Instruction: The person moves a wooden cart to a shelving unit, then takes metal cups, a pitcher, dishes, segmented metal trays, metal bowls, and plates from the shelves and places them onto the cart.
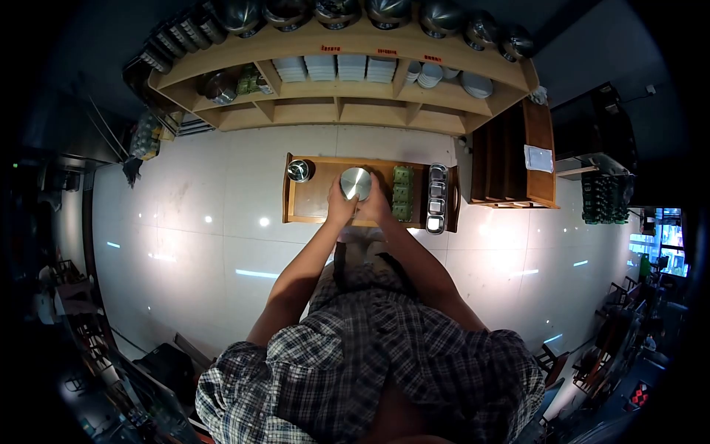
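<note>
Between my two hands is a round, shiny metal lid or container [356,183], its flat circular top facing the camera. My left hand [341,206] wraps round its left side, and my right hand [376,200] grips the right side. Both are above a wooden cart or low table [320,200]. On its left end stands a metal canister [299,171] with something inside that I cannot make out. Right of my hands lie several green boxes [403,194] in a column. Farther right is a long metal rack [437,198] with several compartments.
Ahead stands a wooden shelf [340,49] with white dishes [322,68] inside and metal bowls [337,12] on top. A brown wooden cabinet [538,152] is at the right, with green bottles [605,198] beyond it. Bundled bottles [146,136] stand at the left.
</note>
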The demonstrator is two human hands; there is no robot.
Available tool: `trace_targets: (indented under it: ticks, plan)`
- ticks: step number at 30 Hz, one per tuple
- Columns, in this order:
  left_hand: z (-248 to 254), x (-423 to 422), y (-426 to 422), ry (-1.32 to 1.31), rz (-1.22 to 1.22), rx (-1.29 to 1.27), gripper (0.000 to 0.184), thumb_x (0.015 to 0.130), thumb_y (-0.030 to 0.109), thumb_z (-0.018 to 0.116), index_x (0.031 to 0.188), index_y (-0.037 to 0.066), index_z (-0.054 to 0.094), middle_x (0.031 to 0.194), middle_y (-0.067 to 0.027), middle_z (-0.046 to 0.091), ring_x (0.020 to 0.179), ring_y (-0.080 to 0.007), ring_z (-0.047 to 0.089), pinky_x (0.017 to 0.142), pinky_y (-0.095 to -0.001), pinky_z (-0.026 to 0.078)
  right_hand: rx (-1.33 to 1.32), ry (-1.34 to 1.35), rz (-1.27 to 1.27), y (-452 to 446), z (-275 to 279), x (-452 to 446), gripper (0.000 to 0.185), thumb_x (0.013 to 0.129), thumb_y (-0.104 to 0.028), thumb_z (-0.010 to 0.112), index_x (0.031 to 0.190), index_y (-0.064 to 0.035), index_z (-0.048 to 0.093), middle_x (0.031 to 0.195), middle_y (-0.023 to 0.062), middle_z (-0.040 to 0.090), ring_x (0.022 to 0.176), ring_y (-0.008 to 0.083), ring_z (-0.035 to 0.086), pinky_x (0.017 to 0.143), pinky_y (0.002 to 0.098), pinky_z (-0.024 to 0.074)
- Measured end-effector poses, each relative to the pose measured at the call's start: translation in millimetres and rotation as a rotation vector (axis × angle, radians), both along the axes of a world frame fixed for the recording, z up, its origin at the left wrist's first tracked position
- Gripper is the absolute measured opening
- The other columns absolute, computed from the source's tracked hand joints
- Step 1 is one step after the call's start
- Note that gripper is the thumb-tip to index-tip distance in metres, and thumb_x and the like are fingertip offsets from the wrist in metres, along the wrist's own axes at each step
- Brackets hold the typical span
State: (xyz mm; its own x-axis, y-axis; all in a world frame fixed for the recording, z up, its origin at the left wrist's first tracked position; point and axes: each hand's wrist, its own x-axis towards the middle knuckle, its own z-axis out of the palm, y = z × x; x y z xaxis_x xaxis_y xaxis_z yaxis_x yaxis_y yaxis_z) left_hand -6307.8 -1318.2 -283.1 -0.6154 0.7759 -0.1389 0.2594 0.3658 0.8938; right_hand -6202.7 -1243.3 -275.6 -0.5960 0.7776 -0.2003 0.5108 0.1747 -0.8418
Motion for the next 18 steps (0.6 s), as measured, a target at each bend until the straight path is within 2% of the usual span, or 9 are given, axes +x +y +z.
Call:
trace_targets:
  ticks: [4, 6, 8, 10, 12, 13, 15, 16, 18]
  plan:
    - [1.5, -3.1, -1.9, -0.054, -0.017, -0.03, 0.077, 0.07, 0.003, 0.071, 0.133, -0.003, 0.028, 0.124, -0.0224, 0.047, 0.115, -0.0312, 0.048, 0.097, -0.0369, 0.039, -0.034, -0.066, 0.018, -1.6, 13.6, 2.0, 0.096, 0.067, -0.016, 0.075, 0.139, 0.0008, 0.013, 0.127, 0.0243, 0.046, 0.115, 0.0316, 0.05, 0.095, 0.0361, 0.0409]
    - [3.4, -6.9, -4.6, -0.072, -0.027, -0.033, 0.078, 0.07, 0.003, 0.071, 0.134, -0.003, 0.027, 0.124, -0.0223, 0.046, 0.116, -0.0311, 0.047, 0.097, -0.0366, 0.039, -0.111, 0.054, 0.009, -2.4, 18.2, 2.8, 0.094, 0.067, -0.013, 0.074, 0.139, 0.0003, 0.015, 0.129, 0.0248, 0.044, 0.117, 0.0336, 0.048, 0.096, 0.0366, 0.0399]
    - [5.7, -6.0, -5.8, -0.119, -0.01, 0.004, 0.073, 0.069, 0.011, 0.071, 0.131, -0.002, 0.034, 0.125, -0.0268, 0.045, 0.116, -0.0383, 0.045, 0.098, -0.0396, 0.038, -0.118, 0.028, -0.03, -6.0, 28.9, 2.9, 0.09, 0.067, -0.008, 0.071, 0.138, 0.0001, 0.016, 0.128, 0.0242, 0.044, 0.117, 0.0348, 0.047, 0.097, 0.037, 0.0395]
    - [27.3, -3.4, -5.7, -0.099, 0.026, -0.028, 0.068, 0.073, 0.01, 0.066, 0.132, -0.002, 0.034, 0.125, -0.026, 0.046, 0.117, -0.0389, 0.045, 0.097, -0.0396, 0.039, -0.122, -0.004, -0.074, -10.4, 36.7, 7.3, 0.087, 0.067, -0.003, 0.068, 0.138, -0.0001, 0.018, 0.127, 0.0236, 0.044, 0.117, 0.036, 0.046, 0.097, 0.0374, 0.0392]
    - [51.2, -4.1, -5.5, -0.056, 0.086, -0.121, 0.058, 0.078, 0.008, 0.06, 0.13, -0.002, 0.036, 0.125, -0.0259, 0.046, 0.116, -0.04, 0.044, 0.095, -0.0404, 0.039, 0.201, 0.024, -0.117, -15.6, 36.8, 13.2, 0.081, 0.067, 0.009, 0.06, 0.138, -0.0016, 0.022, 0.125, 0.0203, 0.045, 0.111, 0.0349, 0.049, 0.092, 0.0355, 0.0423]
    - [48.4, -4.9, -8.5, -0.057, 0.092, -0.119, 0.058, 0.078, 0.008, 0.06, 0.13, -0.002, 0.036, 0.125, -0.0259, 0.046, 0.116, -0.04, 0.044, 0.095, -0.0404, 0.039, 0.203, 0.025, -0.111, -16.8, 36.1, 17.2, 0.081, 0.067, 0.009, 0.06, 0.138, -0.0016, 0.022, 0.125, 0.0203, 0.045, 0.111, 0.0349, 0.049, 0.092, 0.0355, 0.0423]
    - [40.4, -6.9, -21.2, 0.085, 0.146, -0.033, 0.047, 0.078, 0.005, 0.055, 0.123, -0.001, 0.043, 0.12, -0.0239, 0.049, 0.112, -0.0392, 0.046, 0.094, -0.0406, 0.039, -0.022, 0.105, -0.229, -20.5, 33.4, 27.9, 0.068, 0.064, 0.009, 0.06, 0.128, -0.0034, 0.039, 0.114, 0.0185, 0.053, 0.109, 0.0314, 0.052, 0.09, 0.0357, 0.0424]
    - [38.0, -7.7, -29.2, 0.083, 0.157, -0.035, 0.047, 0.078, 0.005, 0.055, 0.123, -0.001, 0.043, 0.12, -0.0239, 0.049, 0.112, -0.0392, 0.046, 0.094, -0.0406, 0.039, -0.023, 0.102, -0.219, -21.9, 26.2, 35.3, 0.068, 0.064, 0.009, 0.06, 0.128, -0.0034, 0.039, 0.114, 0.0185, 0.053, 0.109, 0.0314, 0.052, 0.09, 0.0357, 0.0424]
    - [35.9, -9.0, -44.1, 0.145, 0.206, -0.012, 0.04, 0.076, 0.003, 0.055, 0.115, 0.0, 0.05, 0.114, -0.0218, 0.051, 0.108, -0.0363, 0.049, 0.094, -0.0391, 0.04, -0.099, 0.229, -0.153, -19.1, 18.6, 48.9, 0.044, 0.071, 0.013, 0.045, 0.112, -0.0014, 0.051, 0.098, 0.0109, 0.059, 0.08, 0.0151, 0.057, 0.069, 0.0258, 0.0452]
